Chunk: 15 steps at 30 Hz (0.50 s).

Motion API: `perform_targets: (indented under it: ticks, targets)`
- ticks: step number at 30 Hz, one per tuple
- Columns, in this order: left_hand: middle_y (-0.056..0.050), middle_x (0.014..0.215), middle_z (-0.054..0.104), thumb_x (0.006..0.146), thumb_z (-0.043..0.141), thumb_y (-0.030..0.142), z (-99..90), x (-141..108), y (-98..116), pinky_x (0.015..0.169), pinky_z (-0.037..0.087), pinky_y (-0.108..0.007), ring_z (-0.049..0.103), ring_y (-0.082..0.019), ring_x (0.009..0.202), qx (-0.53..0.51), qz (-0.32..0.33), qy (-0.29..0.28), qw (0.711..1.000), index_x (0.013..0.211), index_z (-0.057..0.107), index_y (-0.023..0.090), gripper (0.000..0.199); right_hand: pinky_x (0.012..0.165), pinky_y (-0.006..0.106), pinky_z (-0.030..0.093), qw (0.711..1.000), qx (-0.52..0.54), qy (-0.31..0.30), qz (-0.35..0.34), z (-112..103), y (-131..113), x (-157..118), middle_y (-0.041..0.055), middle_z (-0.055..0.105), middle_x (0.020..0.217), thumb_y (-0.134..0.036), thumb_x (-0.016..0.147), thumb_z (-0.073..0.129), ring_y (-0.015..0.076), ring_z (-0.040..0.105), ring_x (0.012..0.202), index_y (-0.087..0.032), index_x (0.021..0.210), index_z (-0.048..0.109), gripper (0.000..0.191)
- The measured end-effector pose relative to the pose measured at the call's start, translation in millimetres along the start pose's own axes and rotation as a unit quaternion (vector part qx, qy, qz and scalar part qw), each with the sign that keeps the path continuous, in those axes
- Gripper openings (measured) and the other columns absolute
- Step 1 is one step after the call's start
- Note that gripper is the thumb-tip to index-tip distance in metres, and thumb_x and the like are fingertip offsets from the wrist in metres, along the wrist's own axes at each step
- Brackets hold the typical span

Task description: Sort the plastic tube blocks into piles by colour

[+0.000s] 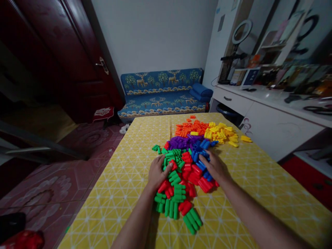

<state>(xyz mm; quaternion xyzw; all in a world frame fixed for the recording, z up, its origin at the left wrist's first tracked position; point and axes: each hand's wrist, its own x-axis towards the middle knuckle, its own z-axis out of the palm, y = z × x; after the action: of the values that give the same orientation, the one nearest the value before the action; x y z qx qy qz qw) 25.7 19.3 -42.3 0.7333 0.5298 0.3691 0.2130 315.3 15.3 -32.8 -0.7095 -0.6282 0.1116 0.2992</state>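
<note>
A loose heap of plastic building blocks, shaped like short joined tubes, lies on the table, grouped roughly by colour. My left hand [157,173] rests at the heap's left side, thumb apart from the fingers, against the green blocks [174,178] and a small red block. My right hand [215,166] reaches in from the right, its thumb and fingers spread over the blue blocks [199,149]. Red blocks [193,174] lie between the hands. Purple blocks [178,143] sit just behind. The fingertips of both hands are partly hidden among the blocks.
Orange blocks [190,128] and yellow blocks [220,132] lie farther back on the yellow patterned tablecloth [124,193]. Beyond the table stands a blue patterned sofa [160,100]. A white dresser [272,107] with many items is at right, a dark red door [70,52] at left.
</note>
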Motion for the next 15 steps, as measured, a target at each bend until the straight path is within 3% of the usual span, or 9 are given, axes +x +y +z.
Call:
perform_targets:
  ticks: [2,5,7,9,12,15]
  targets:
    - [-0.011,0.13,0.062,0.088,0.054,0.054,5.3,2.1,3.8,0.107,0.039,-0.048,0.055,-0.03,0.123,-0.05,-0.01,-0.011,0.999,0.132,0.058,0.023,0.054,0.087,0.038,0.048,0.999,0.042,-0.016,0.01,10.1,-35.6,-7.4,0.0089,0.069,0.113,-0.063,0.089,0.044,0.028,0.064,0.104,-0.027,0.123,0.061,0.052]
    - [-0.012,0.132,0.062,0.087,0.055,0.057,9.3,9.8,10.8,0.11,0.037,-0.05,0.053,-0.032,0.126,-0.167,-0.087,-0.021,0.982,0.134,0.056,0.021,0.06,0.093,0.04,0.048,0.984,0.167,-0.061,0.021,24.5,-77.2,-10.1,0.006,0.07,0.112,-0.064,0.087,0.049,0.0279,0.063,0.107,-0.03,0.123,0.061,0.051]
    - [-0.011,0.138,0.058,0.087,0.054,0.057,6.7,17.5,18.4,0.113,0.035,-0.048,0.049,-0.031,0.132,-0.278,-0.11,-0.026,0.954,0.137,0.053,0.02,0.062,0.102,0.042,0.044,0.953,0.289,-0.087,0.02,32.2,-98.6,-7.1,0.0037,0.067,0.122,-0.064,0.084,0.053,0.0274,0.058,0.119,-0.033,0.131,0.056,0.056]
    - [-0.008,0.144,0.053,0.088,0.055,0.054,-1.5,25.6,28.7,0.114,0.034,-0.045,0.045,-0.028,0.136,-0.377,-0.083,-0.034,0.922,0.143,0.046,0.023,0.064,0.11,0.044,0.038,0.906,0.412,-0.098,0.014,35.1,-115.5,-2.5,0.0007,0.06,0.135,-0.064,0.082,0.056,0.0257,0.049,0.131,-0.034,0.138,0.05,0.064]
    - [-0.006,0.146,0.051,0.085,0.064,0.048,-24.5,34.0,44.7,0.114,0.035,-0.043,0.045,-0.027,0.136,-0.421,-0.025,-0.059,0.905,0.149,0.036,0.028,0.073,0.115,0.045,0.033,0.847,0.514,-0.134,-0.016,23.4,-130.1,2.4,-0.0033,0.054,0.142,-0.064,0.083,0.057,0.0246,0.044,0.136,-0.037,0.143,0.044,0.067]
    - [-0.007,0.143,0.053,0.08,0.07,0.047,-57.0,29.8,52.7,0.114,0.035,-0.047,0.047,-0.03,0.134,-0.36,0.014,-0.101,0.927,0.149,0.036,0.028,0.079,0.116,0.046,0.031,0.856,0.477,-0.183,-0.083,-7.0,-126.0,-2.6,-0.0036,0.05,0.146,-0.061,0.085,0.057,0.0258,0.04,0.139,-0.036,0.143,0.045,0.064]
